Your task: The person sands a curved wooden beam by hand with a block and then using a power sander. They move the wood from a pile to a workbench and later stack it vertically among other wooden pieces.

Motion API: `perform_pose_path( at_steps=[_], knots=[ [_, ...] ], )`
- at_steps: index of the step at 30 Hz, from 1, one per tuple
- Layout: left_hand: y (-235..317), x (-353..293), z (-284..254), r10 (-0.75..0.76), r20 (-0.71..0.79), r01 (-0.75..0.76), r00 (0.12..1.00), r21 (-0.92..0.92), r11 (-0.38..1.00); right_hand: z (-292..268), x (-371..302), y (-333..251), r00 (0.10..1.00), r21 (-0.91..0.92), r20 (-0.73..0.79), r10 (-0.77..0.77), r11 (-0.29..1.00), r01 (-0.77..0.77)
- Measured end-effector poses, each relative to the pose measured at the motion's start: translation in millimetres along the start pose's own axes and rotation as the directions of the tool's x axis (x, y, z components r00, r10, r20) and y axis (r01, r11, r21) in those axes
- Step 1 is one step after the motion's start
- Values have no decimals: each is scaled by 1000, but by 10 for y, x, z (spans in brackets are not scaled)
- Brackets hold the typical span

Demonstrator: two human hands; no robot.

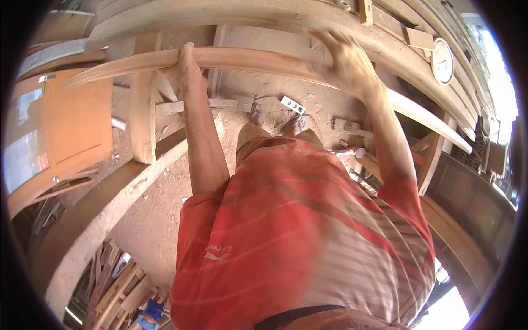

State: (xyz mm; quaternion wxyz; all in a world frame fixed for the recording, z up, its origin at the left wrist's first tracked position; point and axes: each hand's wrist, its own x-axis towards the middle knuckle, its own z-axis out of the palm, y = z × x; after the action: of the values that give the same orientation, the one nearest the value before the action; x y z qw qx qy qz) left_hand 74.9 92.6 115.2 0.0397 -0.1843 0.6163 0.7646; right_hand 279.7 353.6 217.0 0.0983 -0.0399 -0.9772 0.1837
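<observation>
A long, smooth wooden board (247,59) spans the view in front of me from left to right, its ends looking bent by the lens. My left hand (190,71) grips it left of the middle, closed over its edge. Farther right, my right hand (350,63) is smeared by motion over or against the same board. Its fingers are too blurred to make out, and whether it holds something is unclear.
Thick timber beams (181,19) lie beyond the board. A round white dial (442,61) leans at right. An orange panelled door (82,118) stands at left, near a wooden post (144,110). On the dusty floor, a white power strip (292,104) with cords lies by my feet.
</observation>
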Motion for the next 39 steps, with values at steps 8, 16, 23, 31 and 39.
perform_pose_path(
  at_steps=[8,16,23,31,39],
  knots=[
    [-162,-298,-401,-48,69,67,996,-319,945,404,-1148,88,991,-117,101,89,990,-77],
    [-295,-390,-606,-87,37,94,996,-383,919,630,-1400,12,988,-189,32,149,972,-140],
    [-530,-560,-714,-45,76,72,996,-417,906,748,-1644,-250,965,-187,58,256,952,-242],
    [-891,-404,-1173,-163,128,195,978,-303,933,681,-1847,-277,926,19,-140,351,936,-352],
    [-740,-707,-1584,356,-89,-281,930,449,848,821,-2498,-554,821,284,109,560,774,-566]
  ],
)
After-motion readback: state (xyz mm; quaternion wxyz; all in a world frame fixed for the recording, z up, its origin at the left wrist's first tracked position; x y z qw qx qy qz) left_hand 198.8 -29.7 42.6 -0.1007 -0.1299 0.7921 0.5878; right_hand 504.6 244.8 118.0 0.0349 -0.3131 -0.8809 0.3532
